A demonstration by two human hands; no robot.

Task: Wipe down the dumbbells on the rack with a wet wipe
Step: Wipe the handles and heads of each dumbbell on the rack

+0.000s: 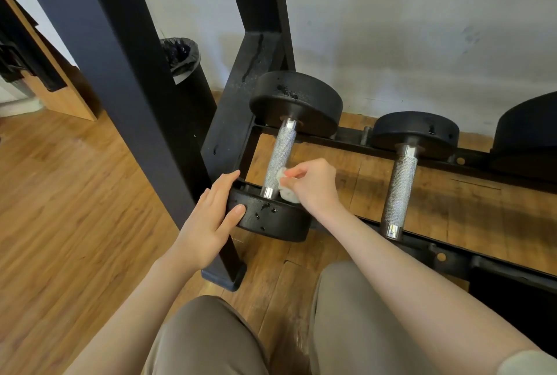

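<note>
A black dumbbell (278, 148) with a knurled steel handle lies across the bottom rails of the black rack (346, 135). My right hand (313, 183) pinches a crumpled white wet wipe (284, 184) against the lower end of that handle, just above the near head. My left hand (211, 218) rests with straight fingers on the left side of the near head (271, 219), which shows wet spots. A second dumbbell (402, 175) lies to the right on the same rails. Part of a third dumbbell head (527, 133) shows at the far right.
A thick black rack post (129, 97) stands close on the left, its foot beside my left knee. A black bin (187, 73) with a liner stands behind it by the white wall. The floor is wood. My knees fill the bottom of the view.
</note>
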